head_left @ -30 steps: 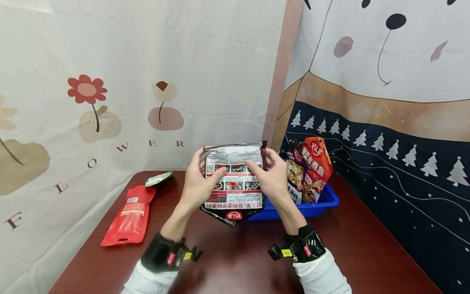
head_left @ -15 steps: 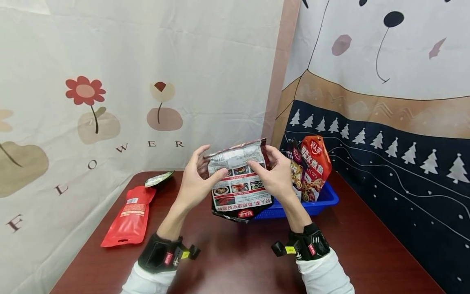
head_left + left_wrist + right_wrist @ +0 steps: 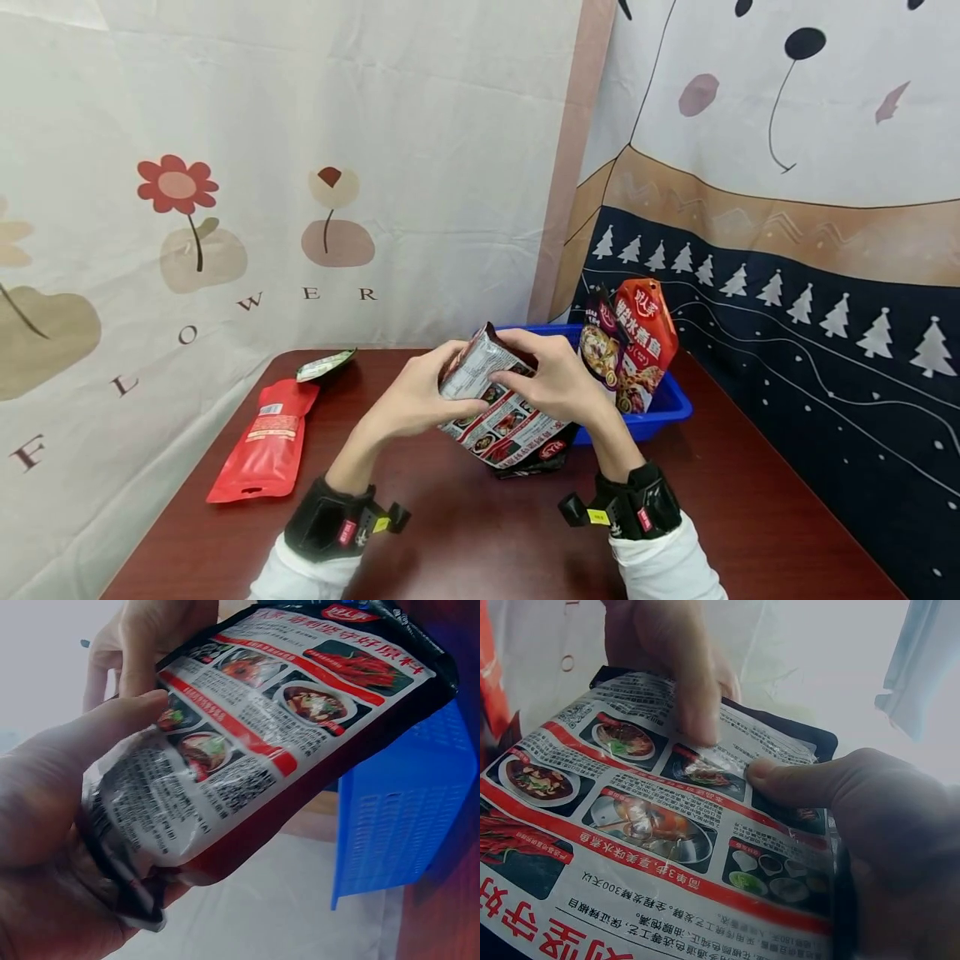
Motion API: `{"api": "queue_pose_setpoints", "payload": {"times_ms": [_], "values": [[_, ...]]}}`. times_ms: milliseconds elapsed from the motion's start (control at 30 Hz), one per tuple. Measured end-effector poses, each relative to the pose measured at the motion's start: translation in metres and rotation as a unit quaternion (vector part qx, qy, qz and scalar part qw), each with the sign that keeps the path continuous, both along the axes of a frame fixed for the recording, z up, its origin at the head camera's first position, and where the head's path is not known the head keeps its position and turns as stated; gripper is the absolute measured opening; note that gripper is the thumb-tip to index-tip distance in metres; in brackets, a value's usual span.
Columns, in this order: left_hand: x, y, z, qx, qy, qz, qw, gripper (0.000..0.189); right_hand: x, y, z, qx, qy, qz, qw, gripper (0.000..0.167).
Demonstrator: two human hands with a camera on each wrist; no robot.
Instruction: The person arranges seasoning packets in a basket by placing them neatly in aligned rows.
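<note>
Between both hands is a seasoning packet [image 3: 501, 421], black and white with red bands and food photos. It is held tilted above the table, its black end with a red logo pointing down to the right. My left hand [image 3: 416, 396] grips its upper left side, thumb across the printed face. The right hand [image 3: 555, 379] holds the upper right edge, with its thumb [image 3: 795, 780] on the same face in the right wrist view. Fingers behind the packet are mostly hidden. In the left wrist view the packet [image 3: 247, 712] shows its back text and a QR code.
A blue basket [image 3: 663, 408] stands behind the right hand, holding an orange-red packet [image 3: 647, 333] and a dark purple packet [image 3: 600, 342] upright. On the table's left lie a red pouch [image 3: 262, 437] and a small green-and-black packet [image 3: 326, 365]. Curtains hang behind the table.
The packet has turned from upright to a steep tilt, its lower end swinging right toward the basket. Both hands have come closer together and slightly lower, still on the packet.
</note>
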State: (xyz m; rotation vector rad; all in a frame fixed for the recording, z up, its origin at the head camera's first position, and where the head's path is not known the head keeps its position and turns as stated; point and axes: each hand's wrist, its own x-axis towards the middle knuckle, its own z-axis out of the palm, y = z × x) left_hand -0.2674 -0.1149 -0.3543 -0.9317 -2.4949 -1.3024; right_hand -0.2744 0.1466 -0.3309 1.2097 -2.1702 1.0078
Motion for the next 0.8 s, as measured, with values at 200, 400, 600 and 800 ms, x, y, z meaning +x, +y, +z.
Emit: {"api": "queue_pose_setpoints", "payload": {"times_ms": [200,400,600,800], "values": [[-0.0022,0.0031,-0.0027,-0.015,0.002,-0.006,0.9999,0.052,0.0004,-0.0002,-0.0001,0.013,-0.005,-0.002,0.9999,0.049],[-0.0032,0.0041,-0.0031,-0.009,0.012,-0.008,0.9999,0.048,0.0003,-0.0002,0.001,0.014,-0.001,0.0,0.9999,0.049],[-0.0041,0.0046,-0.0045,0.002,0.016,-0.009,0.9998,0.049,0.0015,-0.0008,0.0021,0.02,-0.004,-0.003,0.9998,0.05],[-0.006,0.002,-0.0043,0.012,0.021,-0.011,0.9997,0.046,0.0038,0.0013,0.004,0.023,0.005,-0.011,0.9997,0.051]]}}
